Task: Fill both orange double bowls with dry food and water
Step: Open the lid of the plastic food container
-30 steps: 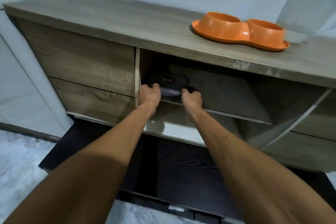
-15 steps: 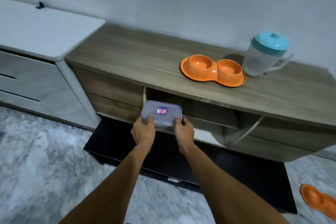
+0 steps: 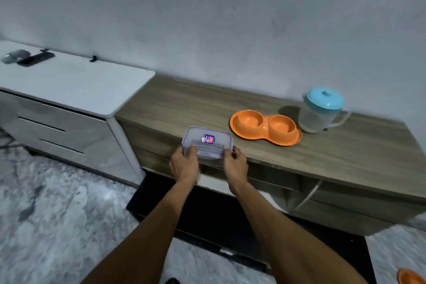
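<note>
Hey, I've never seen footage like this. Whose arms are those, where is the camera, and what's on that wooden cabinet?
No machine here: these are a person's bare arms, filmed by a wide-angle camera worn on the head, looking forward and down. The left hand and right hand grip a clear lidded box by its ends at the front edge of the cabinet top. To its right sit an orange double bowl, both cups apparently empty, and a jug with a turquoise lid. Another orange bowl peeks in on the floor.
</note>
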Action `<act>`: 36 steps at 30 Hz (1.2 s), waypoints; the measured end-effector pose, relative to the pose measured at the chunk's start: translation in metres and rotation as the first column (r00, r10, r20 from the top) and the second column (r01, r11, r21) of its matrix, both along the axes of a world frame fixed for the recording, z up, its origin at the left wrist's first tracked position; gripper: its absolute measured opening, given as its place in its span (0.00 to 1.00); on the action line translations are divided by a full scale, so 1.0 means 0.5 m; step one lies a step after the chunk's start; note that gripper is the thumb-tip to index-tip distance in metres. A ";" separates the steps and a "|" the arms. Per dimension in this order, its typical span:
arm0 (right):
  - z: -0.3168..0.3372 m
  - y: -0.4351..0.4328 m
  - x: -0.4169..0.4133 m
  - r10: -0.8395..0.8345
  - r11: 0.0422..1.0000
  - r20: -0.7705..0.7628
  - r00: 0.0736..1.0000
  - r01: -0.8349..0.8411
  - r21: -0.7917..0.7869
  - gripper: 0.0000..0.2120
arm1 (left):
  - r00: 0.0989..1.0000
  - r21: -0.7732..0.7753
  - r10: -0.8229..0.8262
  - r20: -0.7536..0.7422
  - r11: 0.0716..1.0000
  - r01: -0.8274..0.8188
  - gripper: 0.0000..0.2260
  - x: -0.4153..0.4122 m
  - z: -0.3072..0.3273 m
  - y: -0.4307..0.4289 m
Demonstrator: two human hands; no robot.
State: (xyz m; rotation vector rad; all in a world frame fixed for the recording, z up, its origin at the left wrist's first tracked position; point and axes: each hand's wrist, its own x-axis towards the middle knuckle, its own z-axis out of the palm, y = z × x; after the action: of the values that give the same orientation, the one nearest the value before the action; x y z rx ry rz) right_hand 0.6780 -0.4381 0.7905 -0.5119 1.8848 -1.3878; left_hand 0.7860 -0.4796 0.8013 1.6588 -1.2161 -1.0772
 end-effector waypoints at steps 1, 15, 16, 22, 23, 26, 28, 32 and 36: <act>0.010 -0.018 -0.006 0.005 1.000 0.007 1.000 -0.005 -0.006 0.15 | 1.000 -0.008 -0.011 -0.016 1.000 0.011 0.14 -0.005 0.004 -0.020; 0.016 -0.325 -0.104 -0.108 0.990 0.066 0.992 0.113 -0.086 0.12 | 0.967 0.037 -0.204 -0.156 0.977 0.212 0.10 -0.096 0.006 -0.379; 0.010 -0.339 -0.106 -0.122 0.989 0.058 0.991 0.126 -0.077 0.13 | 0.965 0.051 -0.210 -0.160 0.974 0.220 0.10 -0.100 -0.006 -0.396; -0.021 -0.394 -0.110 -0.168 0.985 0.073 0.983 0.171 -0.027 0.16 | 0.954 0.080 -0.246 -0.172 0.962 0.262 0.12 -0.111 -0.035 -0.457; -0.025 -0.401 -0.111 -0.171 0.985 0.074 0.983 0.173 -0.023 0.17 | 0.951 0.084 -0.253 -0.179 0.959 0.271 0.12 -0.113 -0.038 -0.463; -0.032 -0.412 -0.111 -0.175 0.984 0.047 0.984 0.175 -0.014 0.17 | 0.953 0.102 -0.247 -0.173 0.958 0.266 0.12 -0.115 -0.044 -0.480; -0.037 -0.415 -0.111 -0.187 0.982 0.031 0.982 0.187 -0.011 0.17 | 0.949 0.111 -0.260 -0.178 0.953 0.282 0.11 -0.113 -0.051 -0.487; -0.042 -0.414 -0.107 -0.172 0.985 -0.008 0.985 0.172 0.000 0.17 | 0.949 0.132 -0.279 -0.147 0.945 0.298 0.10 -0.106 -0.068 -0.489; -0.053 -0.421 -0.115 -0.159 0.986 -0.044 0.986 0.161 0.046 0.17 | 0.944 0.149 -0.302 -0.135 0.935 0.321 0.10 -0.100 -0.072 -0.494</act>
State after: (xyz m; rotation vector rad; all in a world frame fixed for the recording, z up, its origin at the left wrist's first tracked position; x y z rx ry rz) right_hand 0.6205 -0.6488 0.7641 -0.3728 2.0256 -1.4384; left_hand 0.7361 -0.7264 0.7653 1.5373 -1.3779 -1.4853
